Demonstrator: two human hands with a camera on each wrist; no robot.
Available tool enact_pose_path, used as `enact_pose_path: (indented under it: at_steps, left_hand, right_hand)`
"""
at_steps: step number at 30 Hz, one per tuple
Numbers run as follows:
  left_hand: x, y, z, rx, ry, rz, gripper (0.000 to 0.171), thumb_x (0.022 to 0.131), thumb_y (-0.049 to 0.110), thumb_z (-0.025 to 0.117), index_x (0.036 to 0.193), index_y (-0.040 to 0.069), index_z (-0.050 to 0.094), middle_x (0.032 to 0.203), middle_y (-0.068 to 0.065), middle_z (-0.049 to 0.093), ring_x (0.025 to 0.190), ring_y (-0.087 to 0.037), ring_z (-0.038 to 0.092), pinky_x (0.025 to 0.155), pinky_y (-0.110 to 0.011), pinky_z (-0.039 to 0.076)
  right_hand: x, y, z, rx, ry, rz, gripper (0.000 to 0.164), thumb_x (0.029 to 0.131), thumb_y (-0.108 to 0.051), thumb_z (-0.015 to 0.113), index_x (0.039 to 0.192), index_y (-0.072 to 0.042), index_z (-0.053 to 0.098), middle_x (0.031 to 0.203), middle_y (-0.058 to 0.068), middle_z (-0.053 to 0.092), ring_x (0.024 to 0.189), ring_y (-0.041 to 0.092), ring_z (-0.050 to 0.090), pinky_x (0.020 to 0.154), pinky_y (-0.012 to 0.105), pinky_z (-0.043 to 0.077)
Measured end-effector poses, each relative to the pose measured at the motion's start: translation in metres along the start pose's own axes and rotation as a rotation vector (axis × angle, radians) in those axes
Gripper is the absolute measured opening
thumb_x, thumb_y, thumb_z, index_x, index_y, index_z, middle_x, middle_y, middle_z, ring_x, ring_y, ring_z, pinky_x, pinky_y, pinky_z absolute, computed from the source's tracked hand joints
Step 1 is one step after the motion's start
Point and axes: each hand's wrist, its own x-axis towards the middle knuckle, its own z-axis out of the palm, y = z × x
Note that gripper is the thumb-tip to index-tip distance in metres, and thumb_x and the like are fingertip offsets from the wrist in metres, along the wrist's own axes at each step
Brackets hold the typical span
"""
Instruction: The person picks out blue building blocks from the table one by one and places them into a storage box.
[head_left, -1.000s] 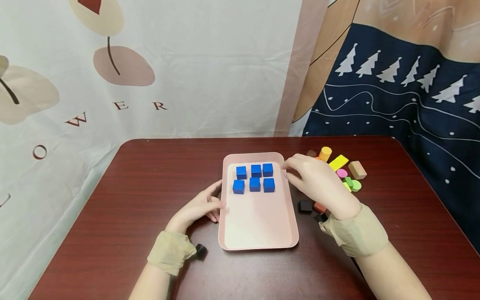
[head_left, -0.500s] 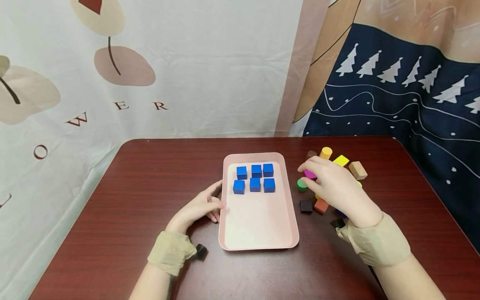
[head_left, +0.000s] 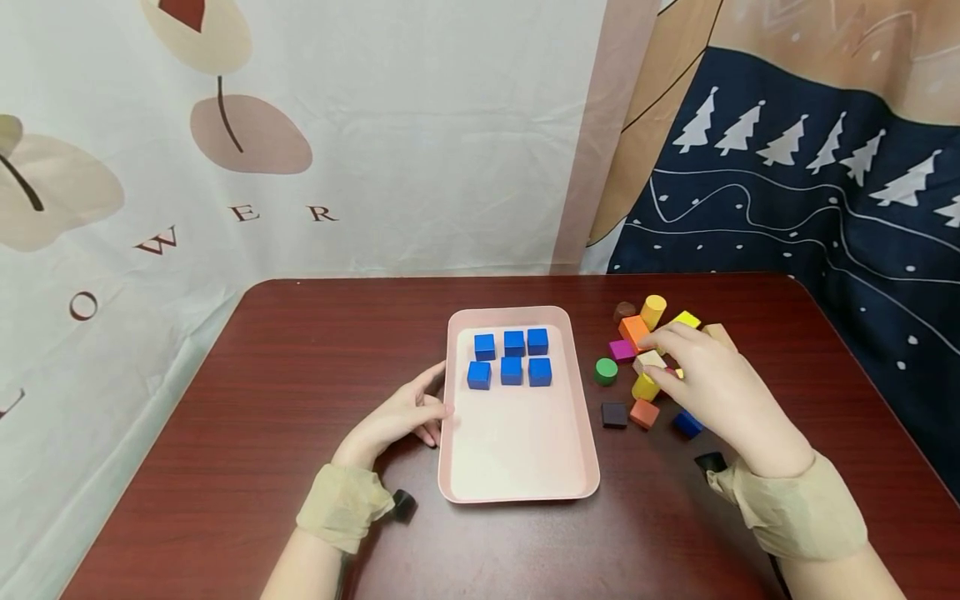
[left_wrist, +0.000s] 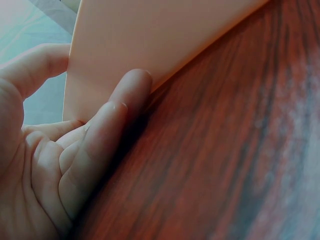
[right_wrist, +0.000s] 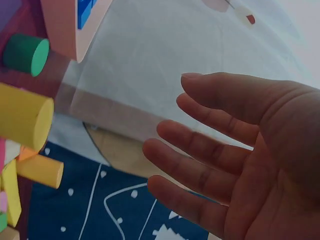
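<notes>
My left hand (head_left: 397, 417) holds the left side of a pink tray (head_left: 517, 487); in the left wrist view its thumb reaches over the rim and other fingers lie against the outer wall. Two rows of blue cubes (head_left: 512, 372) stand in the tray's far half. Over the pile of coloured blocks right of the tray is my right hand (head_left: 705, 383), its fingers spread and holding nothing in the right wrist view. Near its fingertips are a yellow cylinder (head_left: 645, 387), a pale block (head_left: 648, 361) and an orange block (head_left: 634, 330). The hand hides part of the pile.
Left of the pile sit a green cylinder (head_left: 606, 372) and a black block (head_left: 614, 415). A reddish-orange block (head_left: 644, 413) and a dark blue block (head_left: 687, 423) lie at its near side. Printed cloths (head_left: 450, 167) hang behind the brown table (head_left: 300, 350).
My right hand has moved right, from the tray's right rim to over the block pile, uncovering several blocks. The left hand and the blue cubes in the tray have stayed put.
</notes>
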Motion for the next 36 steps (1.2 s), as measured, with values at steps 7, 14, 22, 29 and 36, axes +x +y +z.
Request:
enact_pose_path:
  at_steps: [7, 14, 22, 29, 36]
  left_hand:
    - [-0.001, 0.000, 0.001, 0.000, 0.006, -0.009, 0.074, 0.088, 0.004, 0.058, 0.146, 0.013, 0.012, 0.073, -0.015, 0.062, 0.054, -0.030, 0.058, 0.054, -0.040, 0.054]
    - [-0.001, -0.001, 0.002, 0.009, -0.005, 0.005, 0.073, 0.089, 0.004, 0.057, 0.146, 0.012, 0.012, 0.075, -0.019, 0.061, 0.055, -0.033, 0.057, 0.055, -0.043, 0.054]
    - [0.000, 0.000, 0.001, 0.020, -0.002, 0.001, 0.073, 0.089, 0.005, 0.058, 0.146, 0.013, 0.013, 0.076, -0.020, 0.061, 0.055, -0.034, 0.057, 0.056, -0.044, 0.054]
    - [0.000, 0.001, 0.001, 0.015, 0.005, 0.000, 0.073, 0.088, 0.004, 0.058, 0.146, 0.013, 0.014, 0.075, -0.020, 0.061, 0.056, -0.035, 0.058, 0.055, -0.043, 0.054]
    - [-0.001, 0.001, 0.001, 0.019, 0.008, 0.005, 0.073, 0.088, 0.004, 0.058, 0.146, 0.013, 0.014, 0.075, -0.020, 0.061, 0.056, -0.035, 0.058, 0.056, -0.044, 0.054]
  right_hand:
    - [-0.011, 0.011, 0.001, -0.019, -0.014, 0.072, 0.032, 0.082, -0.016, 0.070, 0.111, -0.006, 0.059, 0.104, 0.014, 0.058, 0.091, 0.026, 0.046, 0.067, 0.046, 0.052]
    - [-0.022, 0.025, 0.003, -0.032, -0.061, 0.138, 0.039, 0.079, -0.018, 0.072, 0.111, -0.001, 0.058, 0.106, 0.020, 0.058, 0.084, 0.029, 0.055, 0.070, 0.050, 0.050]
    - [-0.032, 0.041, 0.010, -0.064, -0.161, 0.225, 0.039, 0.080, -0.018, 0.070, 0.108, 0.005, 0.057, 0.102, 0.024, 0.058, 0.077, 0.029, 0.054, 0.067, 0.049, 0.050]
    - [-0.036, 0.049, 0.017, -0.067, -0.199, 0.245, 0.040, 0.082, -0.020, 0.069, 0.109, 0.006, 0.057, 0.105, 0.027, 0.056, 0.090, 0.038, 0.053, 0.076, 0.057, 0.046]
    - [-0.037, 0.053, 0.022, -0.060, -0.222, 0.255, 0.041, 0.076, -0.019, 0.074, 0.105, 0.006, 0.058, 0.100, 0.025, 0.058, 0.087, 0.036, 0.054, 0.074, 0.055, 0.047]
